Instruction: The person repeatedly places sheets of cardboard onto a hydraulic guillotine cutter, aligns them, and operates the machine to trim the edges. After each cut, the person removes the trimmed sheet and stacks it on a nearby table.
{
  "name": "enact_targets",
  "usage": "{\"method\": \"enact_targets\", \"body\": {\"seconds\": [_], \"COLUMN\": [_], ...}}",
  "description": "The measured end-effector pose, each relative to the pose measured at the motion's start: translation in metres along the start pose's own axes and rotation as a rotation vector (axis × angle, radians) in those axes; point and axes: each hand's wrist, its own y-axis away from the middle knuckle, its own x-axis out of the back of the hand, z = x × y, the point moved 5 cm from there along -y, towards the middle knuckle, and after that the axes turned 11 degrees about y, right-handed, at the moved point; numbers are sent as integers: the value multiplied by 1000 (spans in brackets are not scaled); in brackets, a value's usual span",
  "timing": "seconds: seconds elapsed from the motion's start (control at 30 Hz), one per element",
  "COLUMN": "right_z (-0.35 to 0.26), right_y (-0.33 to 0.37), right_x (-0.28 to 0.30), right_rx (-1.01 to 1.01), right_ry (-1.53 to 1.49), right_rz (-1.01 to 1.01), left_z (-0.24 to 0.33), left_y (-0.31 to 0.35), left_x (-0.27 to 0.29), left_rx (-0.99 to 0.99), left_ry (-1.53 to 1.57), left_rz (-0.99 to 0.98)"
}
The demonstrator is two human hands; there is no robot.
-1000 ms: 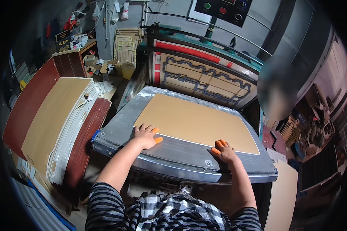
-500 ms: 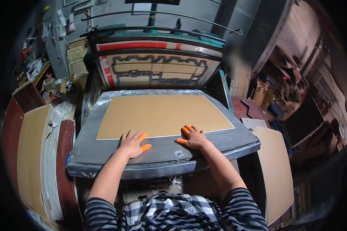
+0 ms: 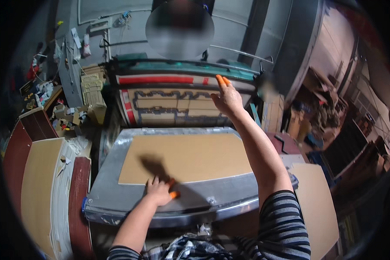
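Flat brown rectangular cardboard sheet (image 3: 184, 157): lying on grey metal press table (image 3: 117, 203), centre of scene. Left hand (image 3: 160, 192): fingers spread, orange-capped fingertips, pressed flat on near edge of sheet, gripping nothing. Right hand (image 3: 227, 97): raised far above sheet, open, fingers extended, at upright die plate with cut-line pattern (image 3: 173, 106); contact not discernible. Hands well apart. Stack of brown cardboard sheets (image 3: 41, 182): left of table. Further brown board (image 3: 318, 203): right, near.
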Motion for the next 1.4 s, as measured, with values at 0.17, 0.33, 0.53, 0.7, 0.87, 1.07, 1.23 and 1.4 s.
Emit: {"method": "enact_targets", "body": {"seconds": [0.17, 0.33, 0.53, 0.7, 0.87, 1.07, 1.23, 1.4], "right_z": [-58, -61, -41, -82, -78, -60, 5, 56], "right_y": [-110, -176, -205, -117, 30, 184, 265, 272], "right_x": [45, 41, 40, 102, 160, 250, 244, 175], "right_rx": [-46, -179, -99, 151, 597, 578, 275, 29], "right_ry": [183, 212, 147, 120, -21, 128, 40, -110], "right_rz": [167, 27, -40, 261, 396, 121, 83, 2], "left_z": [-19, -21, -4, -8, 7, 4, 68, 104], "left_y": [-13, -2, 6, 2, -52, -116, -39, 16], "left_x": [-21, -19, -18, -14, 71, 248, 217, 114], "left_rx": [-143, -293, -307, -121, -73, -293, -981, -1261], "left_ry": [-3, 58, 47, 52, 122, 137, 219, 296], "left_rz": [231, 527, 704, 274, -20, 684, 1159, 950]}}
